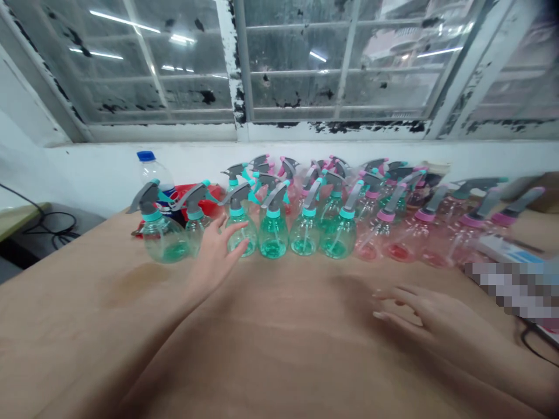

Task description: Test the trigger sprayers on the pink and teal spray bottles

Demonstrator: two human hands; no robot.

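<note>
Clock read from mid-view. Rounded, transparent spray bottles with grey triggers crowd the smooth brown tabletop (271, 355) — green-tinted bottles (273, 237) from 9 o'clock through the middle, pink-tinted bottles (399, 247) toward 3. Left hand (215, 250), 8 o'clock: fingers spread in front of a teal-collared bottle (239, 237); contact or grip, cannot tell. Right hand (428, 320), 4 o'clock: loosely curled, holding nothing. Rear bottles mostly hidden; box (502, 250) just past 3 — partly pixelated, cut off by the edge.
</note>
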